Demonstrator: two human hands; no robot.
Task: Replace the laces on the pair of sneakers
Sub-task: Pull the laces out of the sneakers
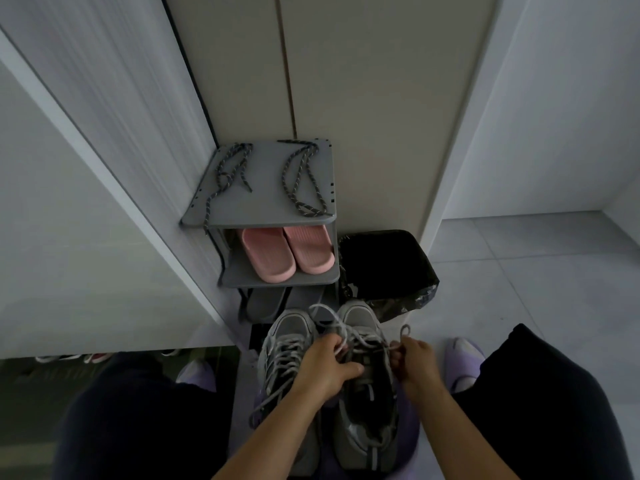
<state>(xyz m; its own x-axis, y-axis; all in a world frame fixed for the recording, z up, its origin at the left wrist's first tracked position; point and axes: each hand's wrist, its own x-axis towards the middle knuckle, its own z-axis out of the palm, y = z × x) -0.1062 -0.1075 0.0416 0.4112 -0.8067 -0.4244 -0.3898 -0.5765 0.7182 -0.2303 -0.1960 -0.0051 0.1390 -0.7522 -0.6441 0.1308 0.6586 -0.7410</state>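
Between the person's knees, low in the view, a pair of grey sneakers [363,403] stands side by side with toes pointing away, on a purple surface [410,441] whose nature I cannot tell; both shoes carry pale grey laces [287,355]; those on the sneaker to the person's left are crossed through the eyelets, with a loose end trailing down its outer side; the other sneaker's lacing is slack, with loops lifted above the toe. The left hand [329,370] grips that slack-laced sneaker at the tongue, fingers curled round a lace strand; the right hand [415,362] pinches another strand just beside the shoe's outer edge, a small loop standing above the fingers; the two hands are apart, one on each side of the shoe. Beyond the toes stands a grey shoe rack [263,216]; two dark speckled laces [301,178] lie apart on its top shelf, pink slippers [287,254] on the shelf below, dark slippers [266,301] lower still. A bin lined with a black bag [384,265] stands just beside the rack on pale floor tiles [536,289]; purple slippers [462,358] show by the knees.
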